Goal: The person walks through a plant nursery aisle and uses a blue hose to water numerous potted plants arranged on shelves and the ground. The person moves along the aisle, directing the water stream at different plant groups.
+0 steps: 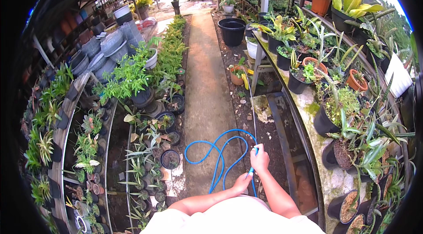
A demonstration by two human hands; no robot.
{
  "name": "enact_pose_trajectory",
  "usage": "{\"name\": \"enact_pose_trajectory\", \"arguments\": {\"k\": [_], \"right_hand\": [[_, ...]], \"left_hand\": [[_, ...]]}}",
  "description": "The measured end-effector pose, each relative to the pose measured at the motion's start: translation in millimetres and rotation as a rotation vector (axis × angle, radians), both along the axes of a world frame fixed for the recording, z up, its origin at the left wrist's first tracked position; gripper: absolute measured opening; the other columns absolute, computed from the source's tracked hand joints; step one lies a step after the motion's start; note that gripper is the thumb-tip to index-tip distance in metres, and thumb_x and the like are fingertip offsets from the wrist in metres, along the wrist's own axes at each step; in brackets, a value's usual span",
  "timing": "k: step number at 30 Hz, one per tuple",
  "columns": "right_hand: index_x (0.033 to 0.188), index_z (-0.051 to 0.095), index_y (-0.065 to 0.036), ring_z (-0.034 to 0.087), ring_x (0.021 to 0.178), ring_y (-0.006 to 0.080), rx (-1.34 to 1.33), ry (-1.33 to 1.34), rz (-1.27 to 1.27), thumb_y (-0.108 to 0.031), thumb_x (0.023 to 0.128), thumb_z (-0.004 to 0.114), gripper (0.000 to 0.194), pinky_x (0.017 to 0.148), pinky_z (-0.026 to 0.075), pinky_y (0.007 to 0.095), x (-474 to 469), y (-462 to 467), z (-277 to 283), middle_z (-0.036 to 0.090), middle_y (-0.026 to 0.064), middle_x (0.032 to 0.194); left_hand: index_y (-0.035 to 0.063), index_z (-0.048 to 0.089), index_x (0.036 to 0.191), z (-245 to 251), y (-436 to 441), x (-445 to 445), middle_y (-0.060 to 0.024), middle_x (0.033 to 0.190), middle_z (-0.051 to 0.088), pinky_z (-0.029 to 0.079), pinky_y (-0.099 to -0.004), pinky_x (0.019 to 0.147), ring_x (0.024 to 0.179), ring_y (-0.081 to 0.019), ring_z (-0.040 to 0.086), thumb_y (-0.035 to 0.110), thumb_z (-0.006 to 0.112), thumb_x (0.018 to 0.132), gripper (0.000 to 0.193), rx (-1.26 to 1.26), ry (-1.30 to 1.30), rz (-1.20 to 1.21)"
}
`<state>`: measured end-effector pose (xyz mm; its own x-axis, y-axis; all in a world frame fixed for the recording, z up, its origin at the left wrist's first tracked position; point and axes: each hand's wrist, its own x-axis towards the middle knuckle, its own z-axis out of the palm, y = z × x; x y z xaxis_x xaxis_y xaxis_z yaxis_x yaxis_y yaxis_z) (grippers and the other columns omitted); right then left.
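A blue hose (214, 148) lies in loose loops over the concrete path and rises to both of my hands. My right hand (259, 158) is closed around it near its upper end. Lower down and a little to the left, my left hand (242, 182) holds the same hose. From above my right fist a thin, pale, straight line (253, 111) runs forward towards a terracotta pot (237, 76) with a small plant and yellow leaves. Whether that line is a water jet or a slim rod, I cannot tell.
A narrow concrete path (208, 78) runs straight ahead. Potted plants fill a mossy bench (307, 108) on the right and shelves (71, 108) on the left. A large black pot (232, 32) stands beside the path, while grey pots (114, 45) are piled at the left.
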<state>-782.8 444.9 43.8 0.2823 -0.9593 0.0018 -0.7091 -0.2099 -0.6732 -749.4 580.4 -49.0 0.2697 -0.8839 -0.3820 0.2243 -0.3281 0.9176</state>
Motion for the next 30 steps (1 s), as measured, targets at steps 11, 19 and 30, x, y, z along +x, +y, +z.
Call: {"name": "enact_pose_trajectory", "arguments": {"k": [11, 19, 30], "right_hand": [[0.1, 0.053, -0.014, 0.066, 0.072, 0.0419, -0.015, -0.002, -0.011, -0.028, 0.087, 0.059, 0.021, 0.068, 0.049, 0.0536, 0, -4, -3, 0.066, 0.0174, 0.07], [0.1, 0.053, -0.014, 0.065, 0.071, 0.0416, -0.008, -0.017, -0.02, -0.028, 0.087, 0.059, 0.02, 0.066, 0.048, 0.0532, -4, -4, 1, 0.066, 0.0168, 0.07], [0.1, 0.053, -0.014, 0.065, 0.07, 0.0428, -0.001, -0.001, -0.016, -0.03, 0.087, 0.057, 0.02, 0.065, 0.048, 0.054, -5, -6, -6, 0.065, 0.0175, 0.069]], "left_hand": [[0.0082, 0.053, 0.084, 13, 0, 0, 0.0046, 0.069, 0.044, 0.036, -0.0283, 0.058, 0.065, -0.0074, 0.039, 0.036, 0.046, 0.101, 0.034, 0.011, -0.013, -0.007], [0.0071, 0.053, 0.084, -6, -5, -1, 0.0038, 0.068, 0.045, 0.037, -0.03, 0.059, 0.064, -0.0084, 0.041, 0.037, 0.047, 0.101, 0.036, 0.011, -0.016, -0.028], [0.0106, 0.053, 0.086, 8, -4, -5, 0.0082, 0.067, 0.041, 0.029, -0.0243, 0.049, 0.057, -0.0037, 0.035, 0.037, 0.044, 0.102, 0.032, 0.01, -0.028, -0.019]]}}
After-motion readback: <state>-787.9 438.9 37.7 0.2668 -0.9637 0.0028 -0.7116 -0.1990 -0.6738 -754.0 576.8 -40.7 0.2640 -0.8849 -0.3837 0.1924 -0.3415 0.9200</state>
